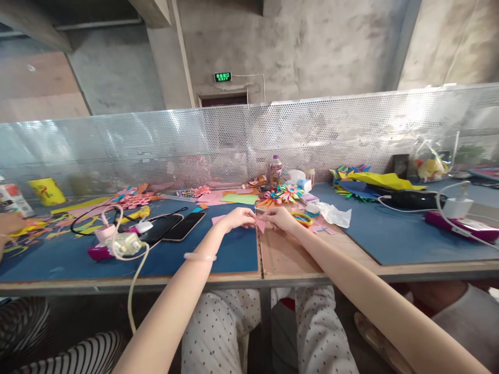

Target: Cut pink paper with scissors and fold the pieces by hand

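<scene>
A small piece of pink paper [260, 224] is pinched between my two hands above the seam in the table. My left hand [238, 218], below a pale bangle on the wrist, holds its left side. On its other side, the fingers of my right hand [281, 218] grip the paper's edge. Just beyond lie colourful paper flowers [290, 192] and a green paper sheet [238, 198] over pink ones. A yellow roll of tape [302, 218] rests close to my right hand, partly hidden by it.
To the left are a phone [184, 226], a power strip [100, 252] with cables, and a yellow cup [47, 191]. A bottle [276, 172] stands by the perforated metal partition [156, 145]. Crumpled tissue [334, 214] lies right. A co-worker's hand [11, 224] is at far left.
</scene>
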### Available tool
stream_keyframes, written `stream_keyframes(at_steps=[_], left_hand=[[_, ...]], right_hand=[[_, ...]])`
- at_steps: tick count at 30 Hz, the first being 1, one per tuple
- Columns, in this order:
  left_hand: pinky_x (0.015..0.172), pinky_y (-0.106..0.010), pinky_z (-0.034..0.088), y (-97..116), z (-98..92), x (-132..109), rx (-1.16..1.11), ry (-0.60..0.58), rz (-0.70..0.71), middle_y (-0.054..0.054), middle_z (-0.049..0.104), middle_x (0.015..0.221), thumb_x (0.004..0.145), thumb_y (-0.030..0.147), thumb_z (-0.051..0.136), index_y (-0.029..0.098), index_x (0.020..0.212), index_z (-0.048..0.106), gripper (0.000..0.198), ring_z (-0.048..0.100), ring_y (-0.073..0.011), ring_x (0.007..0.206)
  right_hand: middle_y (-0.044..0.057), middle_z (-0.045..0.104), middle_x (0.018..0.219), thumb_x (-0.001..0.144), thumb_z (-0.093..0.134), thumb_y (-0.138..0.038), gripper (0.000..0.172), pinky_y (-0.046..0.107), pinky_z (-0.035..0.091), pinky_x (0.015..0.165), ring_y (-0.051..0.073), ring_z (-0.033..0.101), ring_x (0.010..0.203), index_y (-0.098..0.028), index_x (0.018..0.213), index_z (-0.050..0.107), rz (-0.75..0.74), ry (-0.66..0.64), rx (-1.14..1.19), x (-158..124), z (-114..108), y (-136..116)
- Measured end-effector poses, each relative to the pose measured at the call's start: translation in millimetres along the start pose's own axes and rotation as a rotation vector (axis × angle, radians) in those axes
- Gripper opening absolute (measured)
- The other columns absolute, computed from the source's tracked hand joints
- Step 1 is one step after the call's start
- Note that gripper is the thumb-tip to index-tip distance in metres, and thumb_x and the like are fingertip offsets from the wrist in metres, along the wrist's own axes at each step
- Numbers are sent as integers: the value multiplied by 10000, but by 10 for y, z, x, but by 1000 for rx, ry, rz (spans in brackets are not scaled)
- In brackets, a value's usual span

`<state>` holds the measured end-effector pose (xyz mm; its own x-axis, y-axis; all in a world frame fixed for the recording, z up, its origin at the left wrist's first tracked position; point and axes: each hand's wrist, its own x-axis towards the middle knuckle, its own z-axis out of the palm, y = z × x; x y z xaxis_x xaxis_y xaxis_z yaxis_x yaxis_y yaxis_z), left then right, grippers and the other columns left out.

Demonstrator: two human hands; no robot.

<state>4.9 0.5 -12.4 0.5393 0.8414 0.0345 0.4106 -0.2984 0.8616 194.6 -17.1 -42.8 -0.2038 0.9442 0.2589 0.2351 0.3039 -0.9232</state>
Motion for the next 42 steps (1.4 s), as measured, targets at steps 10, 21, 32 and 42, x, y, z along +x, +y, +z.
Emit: stream_keyframes(at_steps=[10, 21, 32, 42], left_hand=[[610, -245, 459, -28, -20, 14, 5, 20, -6, -44, 652, 724, 623, 275, 637, 152, 789, 613, 208, 607, -137, 665], [597, -237, 451, -19, -17, 4, 25, 17, 2, -45, 652, 730, 627, 288, 626, 155, 783, 602, 207, 602, -136, 661], [585, -242, 450, 43, -7, -8, -2, 102, 0, -13, 600, 656, 633, 244, 563, 160, 709, 578, 113, 570, -123, 602], [559, -232, 427, 14, -3, 11, -47, 185, 3, 1, 569, 679, 658, 281, 529, 165, 711, 563, 132, 537, -129, 625]], right_hand=[[-79, 402, 330, 633, 672, -465, 355, 184, 196, 319, 62, 341, 295, -152, 800, 658, 16, -41, 38, 1, -26, 4], [-80, 376, 316, 616, 684, -466, 343, 186, 198, 323, 52, 310, 289, -136, 705, 652, -12, 60, -12, 39, -35, 55], [-25, 499, 368, 712, 604, -479, 342, 181, 236, 300, 70, 398, 291, -143, 648, 610, 12, -19, 27, -4, -19, -30], [-36, 483, 394, 708, 604, -499, 367, 174, 283, 341, 68, 435, 338, -148, 610, 559, -59, -88, -20, -10, -12, -25]])
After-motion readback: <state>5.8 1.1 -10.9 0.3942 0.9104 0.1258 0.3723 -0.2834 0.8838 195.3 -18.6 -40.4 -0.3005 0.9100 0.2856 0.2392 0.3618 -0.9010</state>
